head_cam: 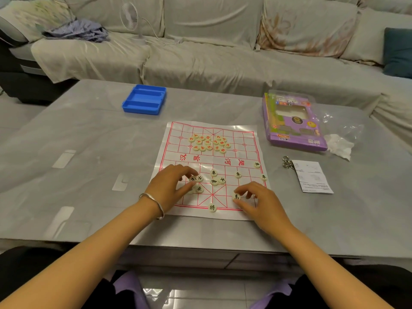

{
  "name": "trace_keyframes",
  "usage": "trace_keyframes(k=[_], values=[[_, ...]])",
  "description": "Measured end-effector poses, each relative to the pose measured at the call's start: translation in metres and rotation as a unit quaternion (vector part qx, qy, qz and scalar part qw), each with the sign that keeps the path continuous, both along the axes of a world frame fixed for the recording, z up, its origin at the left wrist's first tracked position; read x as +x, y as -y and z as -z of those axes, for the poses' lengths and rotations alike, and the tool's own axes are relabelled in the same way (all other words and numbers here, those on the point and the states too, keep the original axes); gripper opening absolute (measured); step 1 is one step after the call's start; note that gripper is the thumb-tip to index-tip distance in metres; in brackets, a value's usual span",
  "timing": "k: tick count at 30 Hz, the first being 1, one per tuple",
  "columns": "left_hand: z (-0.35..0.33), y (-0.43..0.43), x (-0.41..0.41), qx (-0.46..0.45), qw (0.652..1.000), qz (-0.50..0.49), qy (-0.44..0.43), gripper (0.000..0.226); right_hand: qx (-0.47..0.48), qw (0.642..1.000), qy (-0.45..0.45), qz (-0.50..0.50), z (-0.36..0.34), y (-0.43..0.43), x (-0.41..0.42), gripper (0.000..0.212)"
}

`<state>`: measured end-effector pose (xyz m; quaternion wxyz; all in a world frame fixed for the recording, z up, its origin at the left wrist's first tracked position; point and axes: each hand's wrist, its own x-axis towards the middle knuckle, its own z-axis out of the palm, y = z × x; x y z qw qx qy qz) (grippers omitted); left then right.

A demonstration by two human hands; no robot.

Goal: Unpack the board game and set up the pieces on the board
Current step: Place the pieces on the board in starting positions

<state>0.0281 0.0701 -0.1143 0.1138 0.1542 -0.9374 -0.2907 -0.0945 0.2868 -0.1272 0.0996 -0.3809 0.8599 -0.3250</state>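
Nearest the person, the right hand [258, 204] has thumb and forefinger closed on a small cream round disc [235, 196] bearing a black character, held low over the thin white plastic board sheet [245, 134] printed with a red grid. Just left of those fingers [242, 195], a lone disc [212, 207] of the same kind sits on the near edge line. The left hand [169, 186], a silver bangle [153, 199] on its wrist, curls over three more black pieces, with thumb and forefinger seemingly pinching one black-marked disc [193, 179] (the grip is partly hidden, so this is a reading). The sheet looks light and creased. A dragged palm, or the bangle catching its near edge, would likely shift it on the smooth grey table [89, 152] and knock placed pieces off their points. Between and beyond the fingers, loose black discs [214, 181] lie unsorted, and two at the right border could be pushed off. Farther ahead waits the heap of red-lettered discs [209, 142], which a forearm reaching over could scatter. Well beyond sit the blue plastic tray [145, 99] and the purple cardboard box [294, 126].
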Motion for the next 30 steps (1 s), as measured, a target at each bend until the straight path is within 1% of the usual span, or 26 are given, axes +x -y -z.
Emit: trace_keyframes(k=[4,12,18,30], values=[[0.001,0.006,0.010,-0.002,1.000,-0.018,-0.003,0.026,0.013,1.000,-0.003,-0.016,0.007,-0.008,0.005,0.016],[0.001,0.013,0.014,-0.006,0.999,-0.036,0.000,0.028,0.033,0.999,0.005,-0.030,0.009,-0.009,0.004,0.025],[0.000,0.014,0.011,-0.004,0.999,-0.043,-0.001,0.028,0.038,0.999,0.014,-0.033,0.010,-0.006,0.003,0.019],[-0.002,0.014,0.013,-0.005,0.999,-0.030,0.012,0.030,0.046,0.996,0.030,-0.065,0.007,0.008,0.009,0.017]])
